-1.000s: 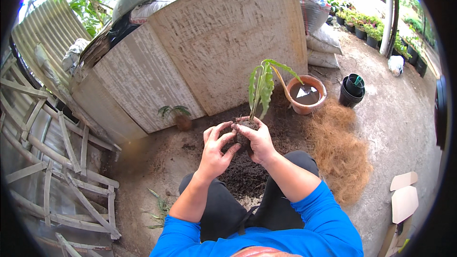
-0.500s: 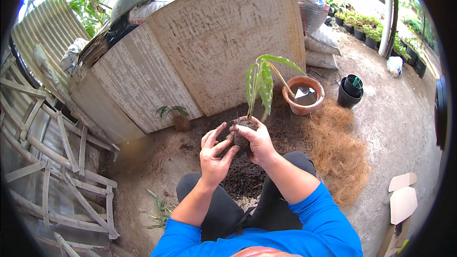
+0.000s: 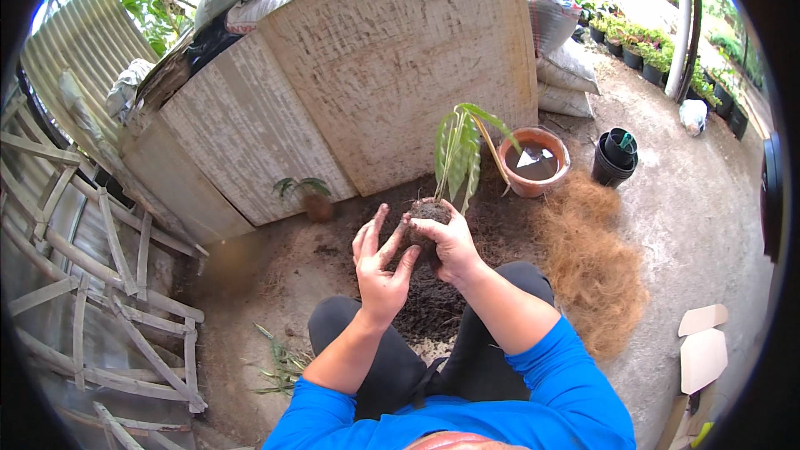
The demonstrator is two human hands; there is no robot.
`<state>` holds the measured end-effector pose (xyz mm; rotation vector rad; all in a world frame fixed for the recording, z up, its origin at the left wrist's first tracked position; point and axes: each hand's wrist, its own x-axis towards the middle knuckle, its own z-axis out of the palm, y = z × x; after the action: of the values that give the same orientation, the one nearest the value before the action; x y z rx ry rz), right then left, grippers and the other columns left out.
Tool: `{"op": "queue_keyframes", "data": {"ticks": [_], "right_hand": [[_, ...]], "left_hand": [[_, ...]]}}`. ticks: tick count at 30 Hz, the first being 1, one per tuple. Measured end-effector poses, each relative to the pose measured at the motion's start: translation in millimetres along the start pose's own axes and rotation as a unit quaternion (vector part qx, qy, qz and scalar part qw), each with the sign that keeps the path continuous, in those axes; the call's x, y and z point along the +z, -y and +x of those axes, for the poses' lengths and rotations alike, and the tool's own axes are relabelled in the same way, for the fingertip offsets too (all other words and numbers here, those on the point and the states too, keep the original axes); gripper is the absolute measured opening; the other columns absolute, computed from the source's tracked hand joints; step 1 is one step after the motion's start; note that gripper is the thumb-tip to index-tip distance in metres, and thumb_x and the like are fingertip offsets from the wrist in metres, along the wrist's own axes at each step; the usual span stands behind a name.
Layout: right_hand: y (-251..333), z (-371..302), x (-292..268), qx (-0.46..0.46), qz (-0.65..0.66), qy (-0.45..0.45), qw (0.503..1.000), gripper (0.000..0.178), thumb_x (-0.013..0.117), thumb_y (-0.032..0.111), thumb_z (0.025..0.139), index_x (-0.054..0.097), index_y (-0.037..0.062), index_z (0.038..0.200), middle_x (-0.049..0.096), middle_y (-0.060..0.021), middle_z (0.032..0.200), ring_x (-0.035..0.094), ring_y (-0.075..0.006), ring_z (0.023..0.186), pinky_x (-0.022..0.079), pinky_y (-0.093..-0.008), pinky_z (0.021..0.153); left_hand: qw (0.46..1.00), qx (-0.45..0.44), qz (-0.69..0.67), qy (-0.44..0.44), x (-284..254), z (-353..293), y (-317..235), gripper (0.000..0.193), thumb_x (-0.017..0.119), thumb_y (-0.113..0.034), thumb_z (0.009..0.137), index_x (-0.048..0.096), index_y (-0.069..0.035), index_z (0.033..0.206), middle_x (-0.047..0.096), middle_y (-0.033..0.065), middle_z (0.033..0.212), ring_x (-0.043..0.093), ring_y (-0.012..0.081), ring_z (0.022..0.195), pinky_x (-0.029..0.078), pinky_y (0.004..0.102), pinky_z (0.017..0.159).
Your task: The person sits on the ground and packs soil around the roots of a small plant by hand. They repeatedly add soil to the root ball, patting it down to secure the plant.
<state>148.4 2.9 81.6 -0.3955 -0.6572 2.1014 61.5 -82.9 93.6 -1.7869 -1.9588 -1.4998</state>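
Observation:
A leafy green plant [image 3: 457, 158] stands upright over my lap, with a ball of dark soil [image 3: 430, 213] round its roots. My right hand [image 3: 454, 248] is wrapped about that soil ball from the right, its thumb across the near side. At the left of the ball, my left hand [image 3: 382, 265] has its soiled fingers spread, the index finger close to the right thumb; whether it touches the soil is hard to see. Below both hands, between my knees, lies a heap of dark potting soil [image 3: 427, 304].
Beyond my right knee are a brown clump of fibre [image 3: 587, 262], a clay pot [image 3: 565, 168] of murky water and nested black pots [image 3: 615, 160]. A small plant in a fibre ball [image 3: 317, 207] rests by the board wall [image 3: 408, 67]. Cut leaves [image 3: 282, 365] lie left; wooden slats [image 3: 125, 300] stand beyond.
The plant has sunk slightly and its leaves have swung a little. My left hand's fingers have straightened and lifted somewhat from the soil ball; the right hand keeps its hold.

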Motion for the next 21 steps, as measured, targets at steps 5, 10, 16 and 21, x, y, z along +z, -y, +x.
{"op": "queue_keyframes", "data": {"ticks": [5,10,16,21], "right_hand": [[-2.5,3.8,-4.0,-0.003,-0.014,0.007,1.0,0.03,0.06,-0.002,0.071,0.046,0.001,0.097,0.058,-0.0117,0.087,0.06,-0.0214,0.072,0.051,-0.0327,0.065],[-5.5,4.5,-7.9,-0.016,0.0,-0.013,1.0,0.037,0.063,-0.002,0.069,0.043,-0.0001,0.101,0.058,-0.0109,0.085,0.059,-0.0187,0.075,0.05,-0.0304,0.068],[-0.5,5.0,-4.8,-0.013,0.003,-0.027,1.0,0.038,0.063,-0.002,0.071,0.042,-0.001,0.102,0.059,-0.0103,0.083,0.059,-0.0171,0.075,0.05,-0.0287,0.068],[-2.4,8.8,-3.4,0.009,0.028,-0.027,0.999,0.032,0.062,-0.001,0.071,0.043,0.0001,0.097,0.058,-0.0096,0.078,0.06,-0.0189,0.067,0.052,-0.0318,0.058]], "left_hand": [[0.995,0.005,0.094,-0.027,-3.6,-3.6,-10.1,0.028,0.069,-0.012,0.066,0.066,-0.007,0.093,0.05,0.0113,0.119,0.041,0.0286,0.11,0.03,0.0384,0.094],[0.998,-0.038,-0.054,0.015,5.9,-3.7,11.5,0.02,0.069,-0.01,0.066,0.066,-0.005,0.085,0.05,0.0106,0.119,0.038,0.0271,0.112,0.028,0.0381,0.095],[0.999,-0.025,-0.005,0.037,-1.6,-4.3,4.4,0.027,0.067,-0.013,0.07,0.065,-0.009,0.096,0.049,0.01,0.121,0.038,0.027,0.112,0.028,0.0385,0.096],[0.998,-0.047,0.035,-0.023,1.2,-18.5,6.3,0.026,0.069,-0.014,0.067,0.067,-0.008,0.092,0.05,0.0089,0.12,0.042,0.0242,0.109,0.032,0.036,0.093]]}}
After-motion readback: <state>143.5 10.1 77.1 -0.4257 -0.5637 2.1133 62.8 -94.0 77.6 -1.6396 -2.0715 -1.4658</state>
